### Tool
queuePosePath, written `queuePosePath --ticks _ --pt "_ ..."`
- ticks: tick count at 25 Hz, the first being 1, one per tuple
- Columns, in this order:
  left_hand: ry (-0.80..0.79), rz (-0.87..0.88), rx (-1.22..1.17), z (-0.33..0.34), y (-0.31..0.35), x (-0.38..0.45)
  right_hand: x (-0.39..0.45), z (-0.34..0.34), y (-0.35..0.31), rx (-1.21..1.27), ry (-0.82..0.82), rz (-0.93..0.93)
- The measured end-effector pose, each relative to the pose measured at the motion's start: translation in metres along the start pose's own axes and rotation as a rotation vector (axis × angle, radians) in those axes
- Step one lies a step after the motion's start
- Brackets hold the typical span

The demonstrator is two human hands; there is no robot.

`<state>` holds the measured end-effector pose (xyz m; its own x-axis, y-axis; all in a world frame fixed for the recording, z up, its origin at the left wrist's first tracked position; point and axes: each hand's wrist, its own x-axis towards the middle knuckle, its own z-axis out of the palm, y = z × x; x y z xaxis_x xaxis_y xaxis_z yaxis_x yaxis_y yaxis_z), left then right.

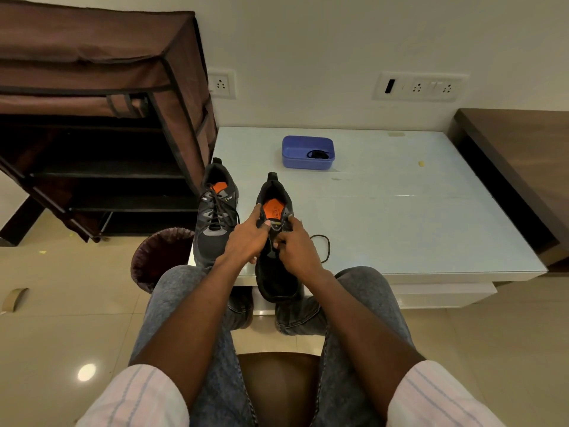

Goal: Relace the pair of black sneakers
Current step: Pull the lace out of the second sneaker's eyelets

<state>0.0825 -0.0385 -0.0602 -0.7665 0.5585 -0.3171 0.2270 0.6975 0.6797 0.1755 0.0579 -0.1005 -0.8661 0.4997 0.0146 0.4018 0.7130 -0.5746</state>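
Two black sneakers with orange insoles stand on the white table [400, 211]. The left sneaker [215, 217] is laced and stands alone. The right sneaker [277, 272] overhangs the table's front edge. My left hand [246, 238] grips its left side near the tongue, index finger stretched toward the opening. My right hand [295, 245] pinches the black lace [327, 248] at the eyelets, and a loop of that lace trails onto the table to the right.
A blue tub [308, 152] holding another black lace [318, 154] sits farther back on the table. A brown fabric shoe rack [101, 118] stands at the left, and a dark waste bin [160, 257] is on the floor beside my left knee. A wooden unit [517, 167] flanks the table's right side.
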Motion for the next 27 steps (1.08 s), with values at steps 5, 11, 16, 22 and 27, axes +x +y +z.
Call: queuePosePath --ticks 5,11,16,22,27 --pt "-0.008 -0.011 -0.014 0.0 0.0 0.0 0.008 -0.014 0.009 0.264 0.263 0.462" --pt "-0.006 -0.016 -0.018 0.001 0.001 0.001 0.009 -0.022 0.011 0.133 0.387 0.46" --pt "-0.014 -0.031 -0.033 0.002 -0.002 0.001 0.006 0.001 0.002 0.011 -0.071 0.067" --pt "0.01 -0.018 0.01 0.004 -0.004 0.006 0.005 -0.003 0.002 0.061 0.195 0.175" --pt "-0.001 -0.017 0.0 0.004 0.0 0.004 0.019 -0.018 0.029 0.351 0.287 0.745"
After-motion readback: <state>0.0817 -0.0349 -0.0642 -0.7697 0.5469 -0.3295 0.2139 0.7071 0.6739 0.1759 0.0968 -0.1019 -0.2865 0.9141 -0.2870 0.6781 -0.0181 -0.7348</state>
